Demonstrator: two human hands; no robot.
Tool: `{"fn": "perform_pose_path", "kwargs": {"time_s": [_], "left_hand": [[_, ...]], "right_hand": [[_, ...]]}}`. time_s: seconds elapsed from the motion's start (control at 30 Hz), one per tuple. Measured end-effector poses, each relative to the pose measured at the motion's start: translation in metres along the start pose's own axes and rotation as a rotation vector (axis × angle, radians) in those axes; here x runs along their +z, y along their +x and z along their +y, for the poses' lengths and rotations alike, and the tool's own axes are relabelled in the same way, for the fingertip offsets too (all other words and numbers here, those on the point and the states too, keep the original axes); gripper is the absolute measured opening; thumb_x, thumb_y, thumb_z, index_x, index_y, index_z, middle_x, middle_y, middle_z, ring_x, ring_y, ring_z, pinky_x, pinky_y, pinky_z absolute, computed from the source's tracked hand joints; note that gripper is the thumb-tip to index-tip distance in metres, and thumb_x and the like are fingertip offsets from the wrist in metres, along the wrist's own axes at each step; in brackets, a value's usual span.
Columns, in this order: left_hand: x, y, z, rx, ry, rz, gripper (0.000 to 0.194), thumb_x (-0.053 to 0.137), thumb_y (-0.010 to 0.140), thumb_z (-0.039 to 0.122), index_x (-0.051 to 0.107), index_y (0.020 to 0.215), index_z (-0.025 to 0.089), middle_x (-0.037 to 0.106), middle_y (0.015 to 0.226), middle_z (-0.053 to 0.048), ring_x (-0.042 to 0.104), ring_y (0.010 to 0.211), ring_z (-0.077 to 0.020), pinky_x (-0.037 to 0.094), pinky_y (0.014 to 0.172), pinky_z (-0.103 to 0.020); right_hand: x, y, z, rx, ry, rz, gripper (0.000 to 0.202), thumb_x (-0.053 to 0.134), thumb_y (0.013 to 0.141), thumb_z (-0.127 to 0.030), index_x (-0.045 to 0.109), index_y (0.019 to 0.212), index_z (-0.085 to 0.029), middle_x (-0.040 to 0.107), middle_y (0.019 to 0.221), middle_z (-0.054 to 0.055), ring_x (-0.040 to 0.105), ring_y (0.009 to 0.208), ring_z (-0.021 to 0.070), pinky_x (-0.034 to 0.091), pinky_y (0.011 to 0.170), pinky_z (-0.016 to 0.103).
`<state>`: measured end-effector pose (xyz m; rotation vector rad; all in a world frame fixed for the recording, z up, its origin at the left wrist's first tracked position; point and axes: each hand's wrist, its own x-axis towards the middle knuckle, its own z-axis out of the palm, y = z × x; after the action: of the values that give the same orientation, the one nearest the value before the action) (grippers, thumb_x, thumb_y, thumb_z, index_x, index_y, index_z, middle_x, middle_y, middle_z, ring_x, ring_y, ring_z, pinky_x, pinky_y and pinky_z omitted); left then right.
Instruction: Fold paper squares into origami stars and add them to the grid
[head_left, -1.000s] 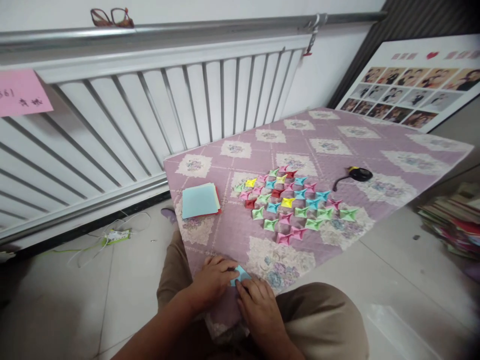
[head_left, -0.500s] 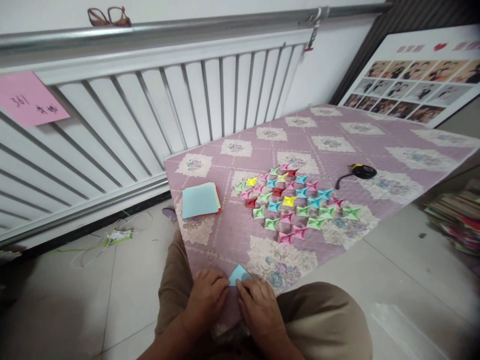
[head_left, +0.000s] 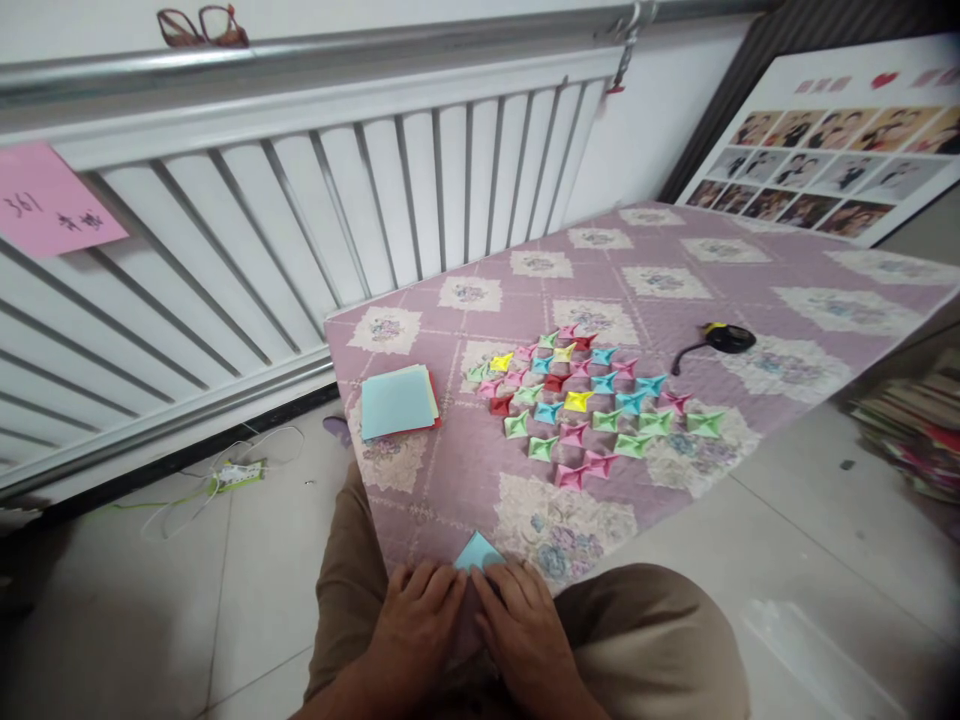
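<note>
My left hand [head_left: 418, 618] and my right hand [head_left: 519, 622] lie side by side at the near edge of the low table, fingers pressing down on a light blue paper [head_left: 477, 550]. Only a corner of that paper shows beyond my fingertips. Further out on the purple patterned cloth [head_left: 465, 460] lie several small folded paper pieces [head_left: 589, 405] in pink, green, blue, yellow and red, set in rows. A stack of square paper sheets [head_left: 397, 400], light blue on top, sits to the left of them.
A black tape measure [head_left: 724, 338] lies on the cloth at the right. A white radiator [head_left: 300, 220] stands behind the table, with glasses [head_left: 201, 25] on top and a pink note [head_left: 46, 200]. A photo board [head_left: 817, 140] leans at the right; books [head_left: 911, 430] lie on the floor.
Both hands have slid toward me along the blue paper, and my left hand has closed in beside the right. The view has tilted slightly.
</note>
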<state>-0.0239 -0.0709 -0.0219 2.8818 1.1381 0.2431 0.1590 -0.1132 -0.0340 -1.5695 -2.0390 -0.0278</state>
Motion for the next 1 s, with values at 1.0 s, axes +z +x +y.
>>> {"fn": "perform_pose_path", "kwargs": {"time_s": [1.0], "left_hand": [[-0.005,0.015,0.019,-0.153,0.004,0.009,0.039,0.056,0.087,0.039,0.055,0.125,0.031,0.061,0.105,-0.009,0.054,0.096,-0.0264,0.039,0.087,-0.045]], "right_hand": [[-0.013,0.030,0.018,-0.056,-0.078,-0.279,0.055,0.063,0.079,-0.040,0.049,0.130,-0.026,0.056,0.131,0.004,0.045,0.121,0.0287,0.020,0.103,0.053]]}}
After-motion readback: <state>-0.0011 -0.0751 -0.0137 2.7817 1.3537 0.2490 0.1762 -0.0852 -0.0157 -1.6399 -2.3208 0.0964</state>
